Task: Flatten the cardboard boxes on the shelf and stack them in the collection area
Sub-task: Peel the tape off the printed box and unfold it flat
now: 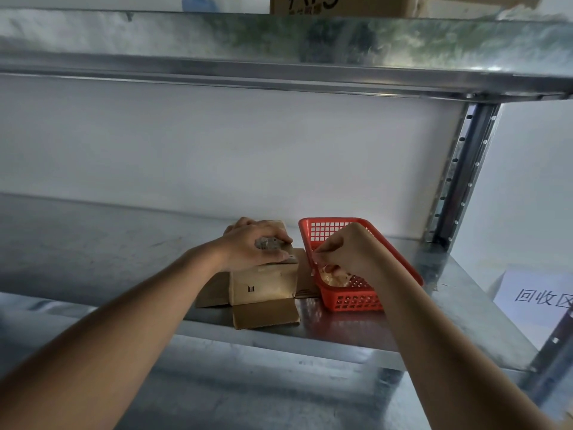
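Box [263, 282] standing on the shelf [356, 333], near its front edge, bottom flaps splayed flat toward 6, 9 and 3 o'clock. Not yet flattened; walls upright.

Left hand [252, 245] on top of the box, fingers curled round a small grey tool [269, 243], likely a cutter, though too blurred to be sure. Right hand [347, 251] at 3 o'clock of the box, over the red basket [356, 301], fingers pinching something pale and crinkled, apparently stripped tape [333, 277], partly hidden by the hand.

Judged step: clearing tape off the box and dropping the scrap in the basket before collapsing the walls.

To do it well:
- Let go of the tape fully inside the basket, low over the wad; sticky tape tends to cling to fingertips, so wipe it off against the rim if needed.
- Keep the left hand pressing down, so the light box does not slide toward 6 o'clock and off the edge.
- Keep any blade turned away from the right forearm crossing nearby.
- Check the top seam; cannot tell from here whether any tape remains under the left hand.
- Then push opposite corners together so the walls fold along their creases, flaps in line.

Paper sign [536, 301] at 3 o'clock, beyond the shelf's end, probably marking the collection area. Another carton [341, 4] on the tier at 12 o'clock, presumably waiting.
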Tool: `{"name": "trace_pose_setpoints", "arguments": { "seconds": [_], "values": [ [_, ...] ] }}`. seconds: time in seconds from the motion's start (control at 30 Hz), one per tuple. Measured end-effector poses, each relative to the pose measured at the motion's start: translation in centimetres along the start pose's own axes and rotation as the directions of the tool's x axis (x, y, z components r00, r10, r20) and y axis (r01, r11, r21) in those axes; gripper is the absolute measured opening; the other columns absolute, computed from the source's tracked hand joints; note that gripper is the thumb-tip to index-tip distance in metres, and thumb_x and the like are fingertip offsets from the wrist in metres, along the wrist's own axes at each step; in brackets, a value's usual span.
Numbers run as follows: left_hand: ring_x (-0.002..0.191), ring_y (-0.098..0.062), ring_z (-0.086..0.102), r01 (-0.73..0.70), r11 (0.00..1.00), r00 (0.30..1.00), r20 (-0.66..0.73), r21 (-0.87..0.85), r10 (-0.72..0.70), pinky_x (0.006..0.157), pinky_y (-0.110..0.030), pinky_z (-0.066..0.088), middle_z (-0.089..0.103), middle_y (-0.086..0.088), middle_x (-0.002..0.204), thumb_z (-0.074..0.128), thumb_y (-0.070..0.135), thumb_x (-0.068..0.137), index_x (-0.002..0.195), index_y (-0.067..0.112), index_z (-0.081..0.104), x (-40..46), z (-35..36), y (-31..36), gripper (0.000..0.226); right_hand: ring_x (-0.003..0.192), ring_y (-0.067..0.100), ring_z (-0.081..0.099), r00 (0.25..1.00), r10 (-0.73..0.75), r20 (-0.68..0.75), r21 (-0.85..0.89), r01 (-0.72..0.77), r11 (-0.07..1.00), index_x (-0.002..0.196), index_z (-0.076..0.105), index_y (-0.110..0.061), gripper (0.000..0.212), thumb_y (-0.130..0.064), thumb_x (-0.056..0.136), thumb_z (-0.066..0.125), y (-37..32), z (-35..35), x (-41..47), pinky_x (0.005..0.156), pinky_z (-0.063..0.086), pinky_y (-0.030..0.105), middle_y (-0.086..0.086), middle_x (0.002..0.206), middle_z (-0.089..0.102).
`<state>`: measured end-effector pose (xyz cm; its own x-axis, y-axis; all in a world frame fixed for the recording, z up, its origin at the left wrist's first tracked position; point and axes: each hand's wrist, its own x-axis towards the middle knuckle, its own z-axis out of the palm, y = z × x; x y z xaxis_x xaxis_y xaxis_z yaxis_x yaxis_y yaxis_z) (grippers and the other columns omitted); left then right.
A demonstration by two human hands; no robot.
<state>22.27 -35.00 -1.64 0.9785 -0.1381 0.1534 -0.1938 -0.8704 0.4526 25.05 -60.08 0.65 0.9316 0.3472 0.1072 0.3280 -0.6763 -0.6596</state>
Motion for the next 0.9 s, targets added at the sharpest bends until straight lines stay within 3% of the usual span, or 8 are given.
{"name": "trace_pose_setpoints", "arguments": {
  "seconds": [0.17,0.3,0.4,0.53,0.63,0.7,0.8,0.9],
  "values": [
    [0.147,-0.014,0.021,0.005,0.999,1.0,0.0,-0.036,-0.005,0.121,-0.054,0.02,0.043,0.028,0.152,0.058,0.059,0.097,0.12,0.068,0.059,0.3,-0.1,-0.2,0.024,0.072,0.001,0.068,0.973,-0.171,-0.152,-0.032,0.168,0.985,0.091,0.082,-0.028,0.011,-0.037,0.084,0.085,-0.4,0.8,0.3,0.058,0.044,0.013,-0.016,0.076,0.073],
    [0.142,-0.01,0.041,-0.059,0.991,0.998,-0.024,-0.124,0.057,0.121,-0.05,0.029,0.056,0.028,0.141,0.053,0.029,0.107,0.104,0.074,0.064,0.5,-0.3,0.0,0.046,0.074,-0.003,0.065,0.929,-0.361,-0.079,-0.091,0.354,0.931,0.092,0.083,-0.029,0.012,-0.039,0.084,0.084,-1.6,2.2,0.3,0.064,0.046,0.012,-0.018,0.08,0.072],
    [0.129,-0.013,0.052,-0.046,0.996,0.998,-0.039,-0.075,0.043,0.114,-0.049,0.037,0.062,0.024,0.129,0.05,0.03,0.108,0.102,0.076,0.061,0.3,-0.2,-0.3,0.047,0.073,-0.004,0.061,0.899,-0.438,0.005,-0.132,0.435,0.891,0.096,0.083,-0.028,0.012,-0.033,0.086,0.084,-2.2,3.5,0.5,0.066,0.04,0.013,-0.021,0.08,0.069],
    [0.126,-0.017,0.05,0.061,0.998,0.997,-0.055,0.006,-0.061,0.111,-0.046,0.037,0.06,0.028,0.12,0.045,0.037,0.108,0.104,0.073,0.06,0.1,-1.0,-0.9,0.039,0.079,0.005,0.059,0.873,-0.487,0.02,-0.215,0.48,0.85,0.105,0.081,-0.021,0.015,-0.025,0.092,0.077,-3.3,4.8,0.7,0.067,0.038,0.01,-0.004,0.1,0.075],
    [0.129,-0.017,0.048,0.126,0.99,0.991,-0.049,0.058,-0.124,0.114,-0.05,0.034,0.057,0.034,0.118,0.04,0.036,0.108,0.109,0.066,0.062,0.0,-1.9,-1.2,0.037,0.096,0.021,0.065,0.876,-0.483,0.017,-0.327,0.461,0.825,0.111,0.077,-0.019,0.019,-0.022,0.097,0.066,-4.3,6.1,0.6,0.081,0.053,0.028,0.005,0.11,0.07],
    [0.131,-0.019,0.047,0.169,0.98,0.985,-0.047,0.102,-0.165,0.114,-0.05,0.036,0.054,0.03,0.123,0.039,0.035,0.109,0.114,0.064,0.061,-0.2,-2.6,-1.9,0.037,0.102,0.023,0.067,0.881,-0.473,0.006,-0.365,0.442,0.819,0.113,0.076,-0.023,0.024,-0.036,0.099,0.062,-5.2,7.0,0.4,0.087,0.056,0.039,0.003,0.113,0.071],
    [0.131,-0.025,0.047,0.184,0.967,0.983,-0.016,0.178,-0.184,0.112,-0.049,0.039,0.054,0.017,0.132,0.04,0.037,0.108,0.128,0.06,0.057,-0.7,-3.7,-3.4,0.035,0.102,0.021,0.066,0.903,-0.429,0.006,-0.392,0.397,0.83,0.117,0.072,-0.027,0.054,-0.071,0.09,0.058,-7.0,8.5,0.4,0.079,0.055,0.033,-0.002,0.112,0.071],
    [0.122,-0.029,0.054,0.184,0.965,0.983,-0.014,0.188,-0.184,0.108,-0.046,0.045,0.057,0.003,0.131,0.048,0.032,0.102,0.133,0.055,0.057,-1.0,-4.8,-5.0,0.039,0.102,0.023,0.064,0.928,-0.372,-0.001,-0.451,0.332,0.828,0.118,0.067,-0.024,0.071,-0.084,0.081,0.056,-8.9,10.0,0.9,0.084,0.056,0.037,0.001,0.108,0.069]
  ]
}}
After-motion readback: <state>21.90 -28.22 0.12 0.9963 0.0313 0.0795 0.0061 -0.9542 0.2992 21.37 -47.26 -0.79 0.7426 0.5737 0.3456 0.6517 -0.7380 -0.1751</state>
